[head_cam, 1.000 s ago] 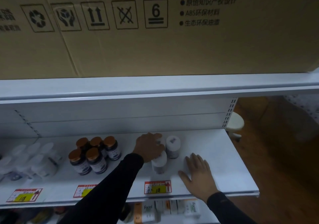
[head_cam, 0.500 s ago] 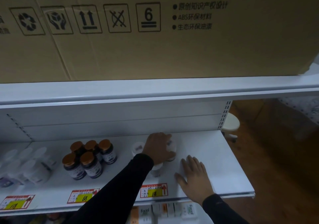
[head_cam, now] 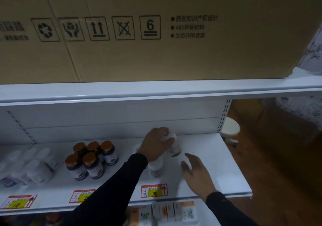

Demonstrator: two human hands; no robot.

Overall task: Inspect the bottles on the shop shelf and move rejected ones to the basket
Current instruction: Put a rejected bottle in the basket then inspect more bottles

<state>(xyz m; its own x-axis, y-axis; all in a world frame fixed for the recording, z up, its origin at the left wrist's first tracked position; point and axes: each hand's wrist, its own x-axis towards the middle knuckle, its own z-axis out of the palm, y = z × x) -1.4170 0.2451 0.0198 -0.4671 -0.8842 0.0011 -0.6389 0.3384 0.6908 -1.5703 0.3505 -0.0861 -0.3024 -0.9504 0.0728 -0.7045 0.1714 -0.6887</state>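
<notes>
A: Item one, the white shelf (head_cam: 217, 170)?

B: White metal board, price tags along the front lip. One red and yellow tag (head_cam: 154, 190) sits near the middle of the lip, another (head_cam: 18, 201) at far left, and a third (head_cam: 81, 196) is partly behind the sleeve.

A: Stock on it?

B: Five dark bottles with copper caps (head_cam: 90, 159), upright, packed close together left of centre. A cluster of white bottles (head_cam: 33, 168) at far left, blurred. Three white bottles near the middle: a white bottle held from above (head_cam: 173, 145), tilted; a second white bottle (head_cam: 156, 167) upright just in front of it, below the wrist; a third (head_cam: 136, 148) mostly hidden behind the hand.

A: Hands?

B: Left hand (head_cam: 156, 144), fingers curled over the cap end of the tilted white bottle, gripping it. Right hand (head_cam: 196, 175), fingers straight and loosely spread, holding nothing, above the shelf just right of the middle bottles. Whether it touches the board, cannot tell. Both arms in black sleeves.

A: Above and below?

B: A large cardboard carton (head_cam: 191, 55) on the upper shelf, printed with handling symbols and a "6". Boxed goods (head_cam: 187, 212) on the shelf beneath, print partly legible. A white round stool (head_cam: 230, 129) on the wooden floor to the right.
</notes>
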